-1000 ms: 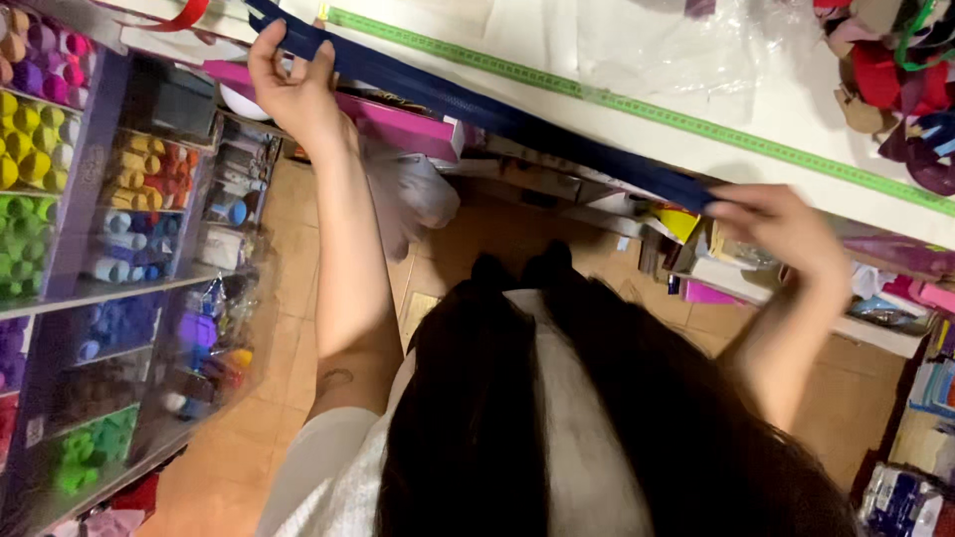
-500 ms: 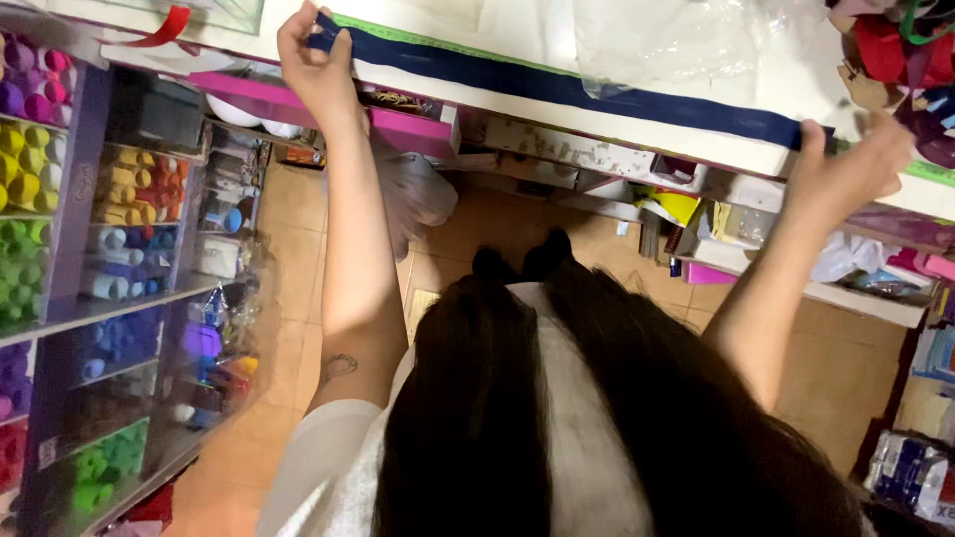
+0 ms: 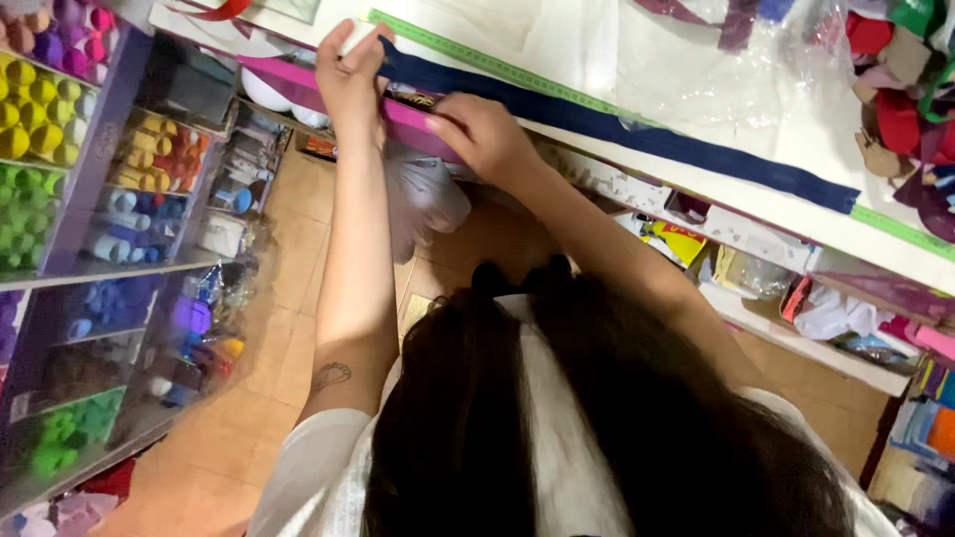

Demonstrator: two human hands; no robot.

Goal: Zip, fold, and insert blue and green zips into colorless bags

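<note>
Head view: the left hand [image 3: 353,75] pinches the end of the navy ribbon [image 3: 617,129], which lies along the green measuring tape [image 3: 497,68] on the white counter [image 3: 756,209]. The right hand [image 3: 482,134], at four o'clock from the left, presses the ribbon flat; any slack there could skew it off the tape and spoil the reading.

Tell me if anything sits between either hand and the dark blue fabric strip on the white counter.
Nothing visible does. The left hand presses the dark blue fabric strip at its end, and the right hand rests against its near edge beside the green measuring tape.
</note>
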